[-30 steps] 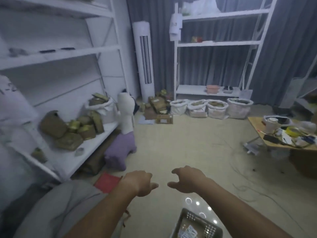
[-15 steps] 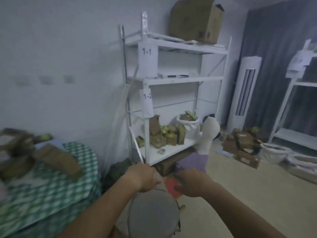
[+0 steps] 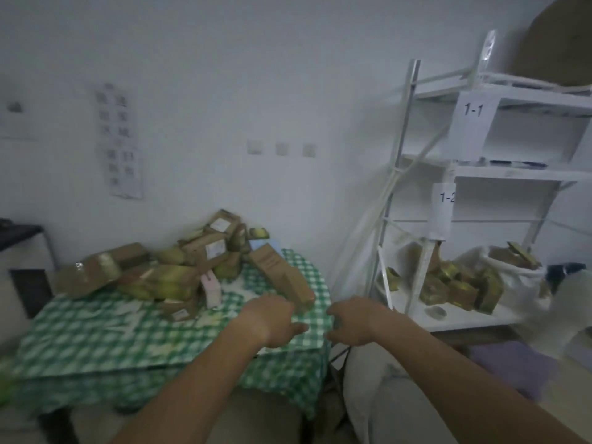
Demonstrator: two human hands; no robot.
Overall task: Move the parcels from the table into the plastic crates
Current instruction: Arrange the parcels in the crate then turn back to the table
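1. A person stands at a worktop [image 3: 105, 344] covered in green-and-white check cloth, both bare arms stretched forward over its right end.
2. The parcels [image 3: 179, 267], brown and taped, lie heaped toward the back of the worktop by the wall, tipped against one another at all angles; they look dumped there rather than sorted.
3. One long box [image 3: 282, 275] lies apart from the heap, near the right edge. Its long axis runs from the heap at the back left down toward the front right corner, and its near end points at the hands.
4. The left hand [image 3: 272, 320] hovers just in front of that near end, fingers loosely curled downward, holding nothing.
5. The right hand [image 3: 355, 322] hangs beside the worktop's right edge, also loosely curled and empty.
6. Judging by the pose, the long box is the likely next pick, being nearest.
7. No crate is in view.
8. A white shelf [image 3: 499, 174] at the right, labelled 1-1 and 1-2, holds more brown packets.
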